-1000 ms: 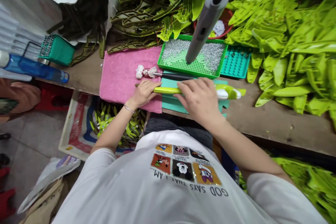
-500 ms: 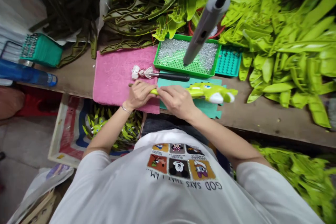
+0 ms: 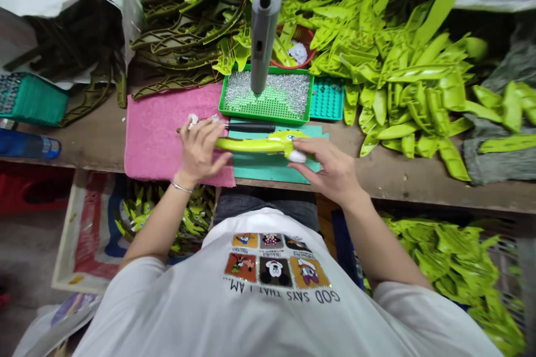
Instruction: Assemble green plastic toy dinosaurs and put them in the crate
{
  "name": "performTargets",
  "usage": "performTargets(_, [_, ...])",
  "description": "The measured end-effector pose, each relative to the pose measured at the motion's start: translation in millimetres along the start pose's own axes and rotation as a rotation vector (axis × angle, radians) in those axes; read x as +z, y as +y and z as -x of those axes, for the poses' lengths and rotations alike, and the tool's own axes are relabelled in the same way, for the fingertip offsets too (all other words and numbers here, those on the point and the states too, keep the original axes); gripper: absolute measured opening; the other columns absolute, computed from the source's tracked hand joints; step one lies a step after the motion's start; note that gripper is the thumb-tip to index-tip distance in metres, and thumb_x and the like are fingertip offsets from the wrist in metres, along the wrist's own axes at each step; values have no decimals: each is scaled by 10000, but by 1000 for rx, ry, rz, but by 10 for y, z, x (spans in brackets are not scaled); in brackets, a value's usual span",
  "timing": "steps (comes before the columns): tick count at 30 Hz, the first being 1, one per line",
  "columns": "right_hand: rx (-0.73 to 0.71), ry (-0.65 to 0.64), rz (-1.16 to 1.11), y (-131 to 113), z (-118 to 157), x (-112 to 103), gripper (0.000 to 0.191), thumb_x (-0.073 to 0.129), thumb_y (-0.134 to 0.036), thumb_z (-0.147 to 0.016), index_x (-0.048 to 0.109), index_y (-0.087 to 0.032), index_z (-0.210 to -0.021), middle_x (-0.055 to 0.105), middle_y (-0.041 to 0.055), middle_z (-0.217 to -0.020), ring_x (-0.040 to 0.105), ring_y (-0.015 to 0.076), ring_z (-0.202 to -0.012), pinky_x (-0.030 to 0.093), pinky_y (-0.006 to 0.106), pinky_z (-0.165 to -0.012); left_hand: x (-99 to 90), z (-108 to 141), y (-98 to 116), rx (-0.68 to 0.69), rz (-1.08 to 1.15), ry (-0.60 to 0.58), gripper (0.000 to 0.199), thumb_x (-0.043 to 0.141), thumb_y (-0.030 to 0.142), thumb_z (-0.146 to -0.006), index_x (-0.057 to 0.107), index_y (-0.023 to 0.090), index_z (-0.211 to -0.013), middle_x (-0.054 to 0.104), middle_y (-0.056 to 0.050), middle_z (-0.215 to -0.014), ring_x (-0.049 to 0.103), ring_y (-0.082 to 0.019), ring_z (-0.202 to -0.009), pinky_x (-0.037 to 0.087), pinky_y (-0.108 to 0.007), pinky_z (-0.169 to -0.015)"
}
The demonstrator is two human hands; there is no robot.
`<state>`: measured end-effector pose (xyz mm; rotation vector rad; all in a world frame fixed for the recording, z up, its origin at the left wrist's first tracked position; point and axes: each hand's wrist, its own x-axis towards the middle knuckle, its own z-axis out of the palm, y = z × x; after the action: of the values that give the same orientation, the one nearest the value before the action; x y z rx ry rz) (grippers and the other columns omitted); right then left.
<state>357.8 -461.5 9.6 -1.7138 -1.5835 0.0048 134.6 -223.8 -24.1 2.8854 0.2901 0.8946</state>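
Observation:
A lime-green toy dinosaur (image 3: 251,145) with a long neck, a blue eye and a white patch at the mouth lies level above the turquoise mat (image 3: 268,168). My right hand (image 3: 333,170) pinches its head between thumb and fingers. Over the other end of the toy, my left hand (image 3: 201,148) lies flat, fingers stretched and thumb held apart. A thin brown tip pokes out left of that hand. Just behind the toy is a black-handled screwdriver (image 3: 255,127), its shaft end wrapped in white and partly hidden by my left fingers. The pink cloth (image 3: 167,117) spreads beneath my left hand.
A grey electric screwdriver (image 3: 263,44) hangs above a green tray (image 3: 266,117) of small screws. Beside it sits a teal tray (image 3: 329,100). Green shell parts (image 3: 402,78) heap at right, dark parts (image 3: 176,39) at back left. A crate (image 3: 67,234) stands below the bench.
My right hand has moved from the toy's neck to its head, and the toy has shifted left. My left hand has loosened, its fingers now stretched. The camera view has turned right.

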Motion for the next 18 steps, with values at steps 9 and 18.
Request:
performTargets(9, [-18, 147, -82, 147, -68, 166, 168, 736, -303, -862, 708, -232, -1012, 774, 90, -1038, 747, 238, -950, 637, 428, -845, 447, -620, 883, 69, 72, -192, 360, 476, 391, -1033, 647, 161, -1251, 713, -131, -1260, 670, -249, -1047, 410, -465, -990])
performTargets(18, [-183, 156, -131, -170, 408, 476, 203, 662, -119, -867, 662, -217, -1045, 745, 88, -1027, 720, 202, -996, 625, 390, -831, 171, -289, 977, -56, 64, -415, 640, 727, 356, -876, 490, 166, -1440, 559, -189, -1443, 565, -317, -1234, 418, -432, -980])
